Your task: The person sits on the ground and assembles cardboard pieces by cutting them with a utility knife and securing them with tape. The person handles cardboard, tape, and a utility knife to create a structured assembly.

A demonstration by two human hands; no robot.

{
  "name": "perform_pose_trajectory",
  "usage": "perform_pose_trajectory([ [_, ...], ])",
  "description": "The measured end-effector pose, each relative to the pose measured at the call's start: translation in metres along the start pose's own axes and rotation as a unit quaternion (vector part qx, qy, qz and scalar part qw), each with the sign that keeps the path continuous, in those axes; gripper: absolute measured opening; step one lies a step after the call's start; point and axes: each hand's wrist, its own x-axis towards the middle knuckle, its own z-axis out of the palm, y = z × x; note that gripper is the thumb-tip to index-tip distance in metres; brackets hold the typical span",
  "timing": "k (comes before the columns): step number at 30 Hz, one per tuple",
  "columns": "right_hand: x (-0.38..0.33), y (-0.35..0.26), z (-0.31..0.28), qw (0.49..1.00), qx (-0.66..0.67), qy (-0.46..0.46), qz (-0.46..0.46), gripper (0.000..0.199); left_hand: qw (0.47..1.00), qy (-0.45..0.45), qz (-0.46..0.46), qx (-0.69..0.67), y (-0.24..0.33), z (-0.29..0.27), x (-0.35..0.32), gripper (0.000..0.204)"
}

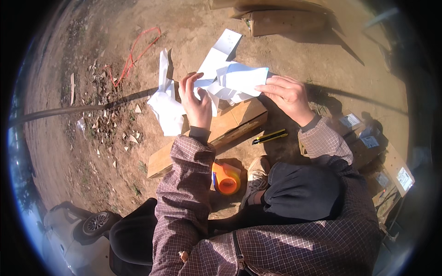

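Note:
Between thumb and fingers, my right hand [287, 95] pinches the right edge of a white paper sheet [246, 76], perhaps a label. My left hand [198, 103] is just left of the sheet, its fingers curved and apart with nothing clearly gripped. Below both hands lies a long brown cardboard box [230, 119]. A white paper strip [225, 43] reaches away beyond the box, and crumpled white paper [168, 112] lies by my left wrist. A yellow and black utility knife [270, 136] rests on the ground right of the box.
An orange tape roll [227, 180] sits near my shoe [258, 177]. More cardboard boxes [290, 22] lie at the far side, and labelled boxes [368, 138] stand at right. A red cord [131, 60] and paper scraps [133, 138] lie on the dirt at left. A car [78, 234] is at lower left.

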Motion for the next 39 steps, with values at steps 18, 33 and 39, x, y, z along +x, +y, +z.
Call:
perform_pose_trajectory([
  [18,0.015,-0.006,0.019,0.994,-0.059,-0.040,0.082,0.022,0.944,-0.244,0.188,0.121,0.045,0.024,0.020,0.007],
  [33,-0.016,-0.055,-0.048,0.980,-0.022,0.194,0.035,0.024,0.996,-0.086,0.021,0.015,0.021,0.046,0.055,0.015],
  [39,-0.033,-0.038,-0.059,0.972,0.120,0.075,0.187,0.024,0.949,-0.157,0.177,0.206,-0.012,0.061,0.086,0.069],
])
